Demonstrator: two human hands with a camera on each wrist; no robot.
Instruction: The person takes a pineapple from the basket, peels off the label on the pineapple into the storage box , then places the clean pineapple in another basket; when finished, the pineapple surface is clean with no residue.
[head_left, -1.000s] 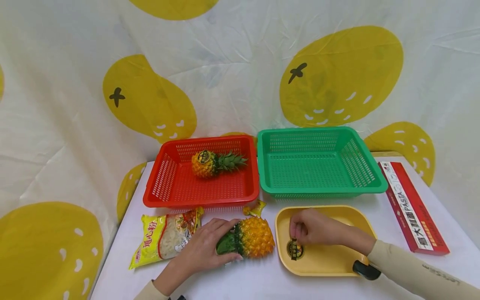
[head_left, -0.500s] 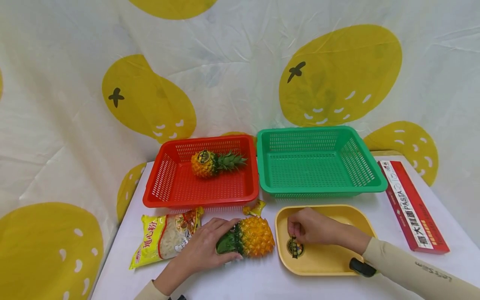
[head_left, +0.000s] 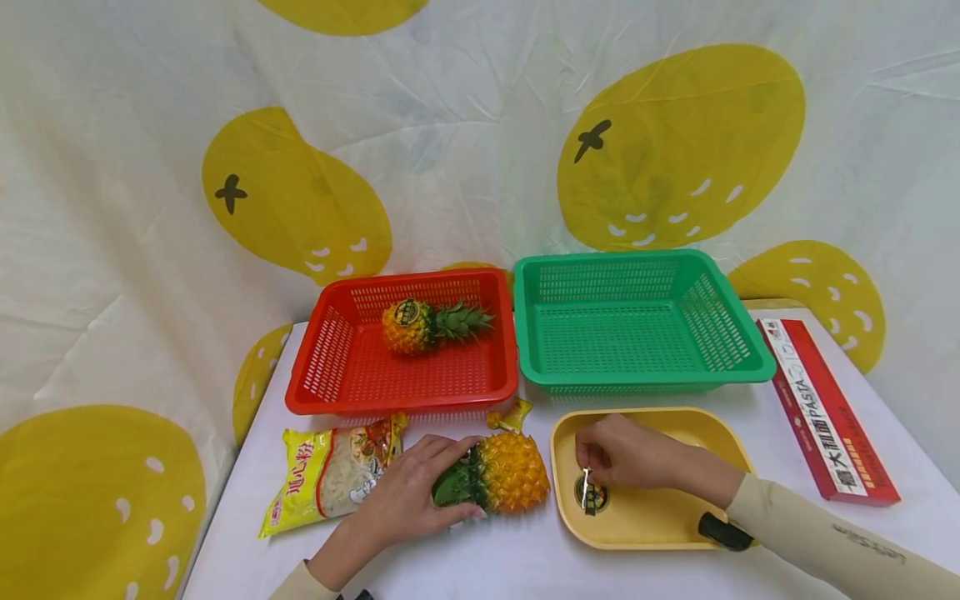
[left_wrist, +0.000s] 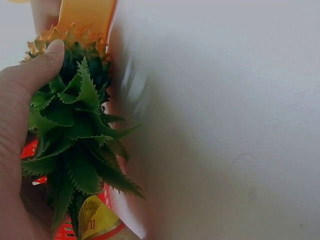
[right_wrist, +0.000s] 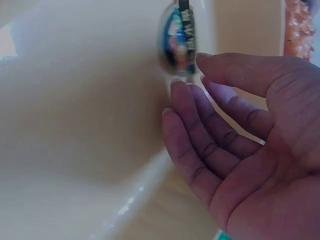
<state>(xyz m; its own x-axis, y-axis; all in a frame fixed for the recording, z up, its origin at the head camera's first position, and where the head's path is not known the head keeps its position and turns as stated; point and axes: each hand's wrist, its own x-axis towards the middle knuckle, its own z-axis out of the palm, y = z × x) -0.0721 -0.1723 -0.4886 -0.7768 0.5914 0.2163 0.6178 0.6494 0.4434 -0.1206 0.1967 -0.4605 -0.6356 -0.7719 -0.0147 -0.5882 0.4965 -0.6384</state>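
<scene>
On white cloth [head_left: 517, 567] before printed drapery [head_left: 457, 192], left grip [head_left: 415, 492] clasps a pineapple [head_left: 516, 475], right grip [head_left: 626, 450] pinches a label [head_left: 596, 497].

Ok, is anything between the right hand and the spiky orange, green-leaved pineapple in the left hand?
Yes: the left rim of the shallow yellow plastic tray runs between the right hand, which is over the tray, and the pineapple held by the left hand. Nothing else visible stands there.

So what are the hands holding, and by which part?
The left hand holds the nearer pineapple by the base of its leafy crown. The right hand is at the black label; whether it pinches it cannot be told.
</scene>
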